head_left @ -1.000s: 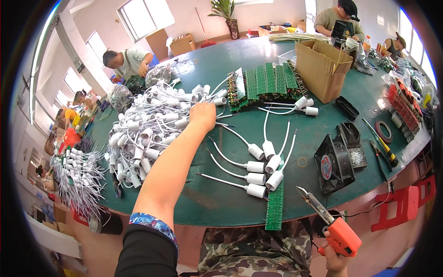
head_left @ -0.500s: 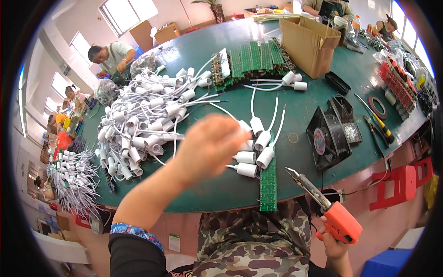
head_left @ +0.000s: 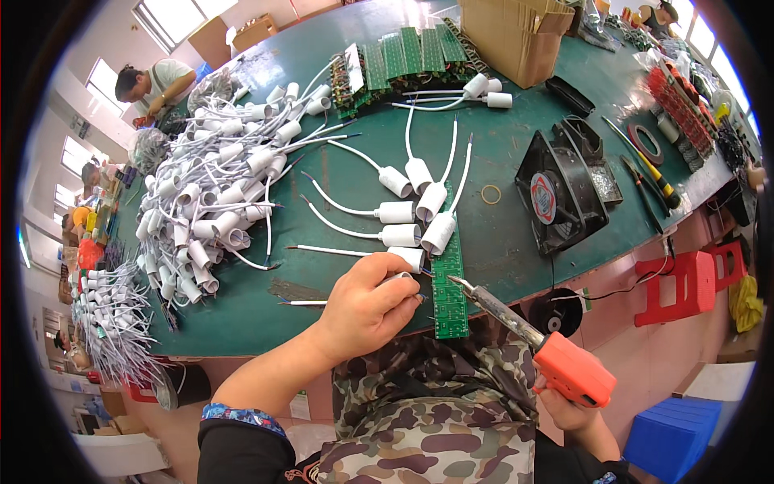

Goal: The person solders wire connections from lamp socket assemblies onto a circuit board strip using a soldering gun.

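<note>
My left hand point(head_left: 367, 310) is closed over a white lamp socket at the table's near edge, the fingers hiding most of it. A white wire point(head_left: 303, 302) sticks out to the left of that hand. Just right of the fingertips lies a green circuit board strip point(head_left: 450, 302), its near end over the edge. Several white lamp sockets point(head_left: 396, 212) with wire tails fan out around the strip's far end, some resting on it. In my right hand point(head_left: 568, 410) is a soldering gun point(head_left: 574, 369) with a red handle. Its tip points at the strip's right edge.
A large heap of wired sockets point(head_left: 211, 198) covers the left. Behind stand stacked circuit boards point(head_left: 403, 58) and a cardboard box point(head_left: 516, 40). A black fan point(head_left: 560, 194), a yellow-handled screwdriver point(head_left: 657, 181) and pliers point(head_left: 642, 194) lie right. A co-worker point(head_left: 161, 85) sits across the table.
My left hand has come down and nearer from above the sockets, and its fingers now close beside the strip. The soldering gun's tip is nearer the strip. The whole view has shifted.
</note>
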The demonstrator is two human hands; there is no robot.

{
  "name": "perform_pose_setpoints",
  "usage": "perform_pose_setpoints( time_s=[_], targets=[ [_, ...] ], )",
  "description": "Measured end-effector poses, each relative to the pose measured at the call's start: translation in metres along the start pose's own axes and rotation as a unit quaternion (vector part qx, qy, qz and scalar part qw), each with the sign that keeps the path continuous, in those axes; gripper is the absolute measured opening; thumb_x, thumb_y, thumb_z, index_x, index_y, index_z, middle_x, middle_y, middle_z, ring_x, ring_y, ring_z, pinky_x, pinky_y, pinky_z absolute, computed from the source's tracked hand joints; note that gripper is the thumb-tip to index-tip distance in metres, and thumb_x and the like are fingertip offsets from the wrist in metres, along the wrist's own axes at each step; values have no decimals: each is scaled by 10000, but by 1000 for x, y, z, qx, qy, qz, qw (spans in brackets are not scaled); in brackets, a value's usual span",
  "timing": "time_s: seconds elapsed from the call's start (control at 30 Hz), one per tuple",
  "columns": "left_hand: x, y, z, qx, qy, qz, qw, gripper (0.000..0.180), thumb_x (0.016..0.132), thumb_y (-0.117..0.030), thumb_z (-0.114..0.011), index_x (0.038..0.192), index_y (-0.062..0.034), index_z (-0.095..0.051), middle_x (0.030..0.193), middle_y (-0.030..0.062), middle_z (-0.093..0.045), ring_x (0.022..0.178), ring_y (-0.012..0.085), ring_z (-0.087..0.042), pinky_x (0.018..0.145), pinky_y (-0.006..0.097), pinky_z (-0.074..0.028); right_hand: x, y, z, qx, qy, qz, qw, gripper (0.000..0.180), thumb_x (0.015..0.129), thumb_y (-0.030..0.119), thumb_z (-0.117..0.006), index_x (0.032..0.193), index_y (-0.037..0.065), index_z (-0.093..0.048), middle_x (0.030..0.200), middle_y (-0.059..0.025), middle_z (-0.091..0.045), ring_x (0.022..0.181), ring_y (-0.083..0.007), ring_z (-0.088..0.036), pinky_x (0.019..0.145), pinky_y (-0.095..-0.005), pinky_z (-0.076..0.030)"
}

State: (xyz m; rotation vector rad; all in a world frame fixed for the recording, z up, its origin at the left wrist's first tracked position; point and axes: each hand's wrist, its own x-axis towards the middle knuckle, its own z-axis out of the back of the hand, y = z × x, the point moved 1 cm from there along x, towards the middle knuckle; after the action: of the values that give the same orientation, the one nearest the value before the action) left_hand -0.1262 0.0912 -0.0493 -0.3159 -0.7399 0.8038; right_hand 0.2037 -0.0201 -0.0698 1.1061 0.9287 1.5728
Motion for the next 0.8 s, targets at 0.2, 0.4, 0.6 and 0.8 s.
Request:
perform_pose_setpoints(
  time_s=[0.2,0.4,0.6,0.8],
  targets=[
    [5,-4,-3,36,-10,-23,999,194,790,-4,-802,939,-42,-683,1098,130,-643,847,268,-629,716,365,-529,-2,-1,-4,44,-43,1,998,141,765,138,-780,876,75,-721,807,-31,-709,691,-254,-697,640,-360,-553],
    [11,-27,-7,-17,-17,-21,1000,181,791,-7,-776,935,-44,-672,1080,137,-639,829,278,-629,706,384,-527,16,6,-3,133,-11,20,991,356,1020,320,-657,1161,-4,-700,1057,-123,-732,983,-247,-730,826,-365,-592],
    [25,-53,-11,-95,1,-23,995,162,815,-12,-754,936,-42,-651,1043,134,-629,751,268,-624,645,370,-522,54,8,-40,116,43,12,992,706,842,39,-834,1459,-11,-496,1226,-147,-666,1014,-213,-690,882,-317,-567],
    [32,-60,-18,-162,37,-15,986,185,818,7,-739,968,-43,-642,1035,125,-626,789,286,-619,662,380,-519,63,3,-61,47,-22,184,982,569,860,-12,-804,1361,9,-535,1242,-88,-603,966,-161,-644,909,-331,-555]
  ],
)
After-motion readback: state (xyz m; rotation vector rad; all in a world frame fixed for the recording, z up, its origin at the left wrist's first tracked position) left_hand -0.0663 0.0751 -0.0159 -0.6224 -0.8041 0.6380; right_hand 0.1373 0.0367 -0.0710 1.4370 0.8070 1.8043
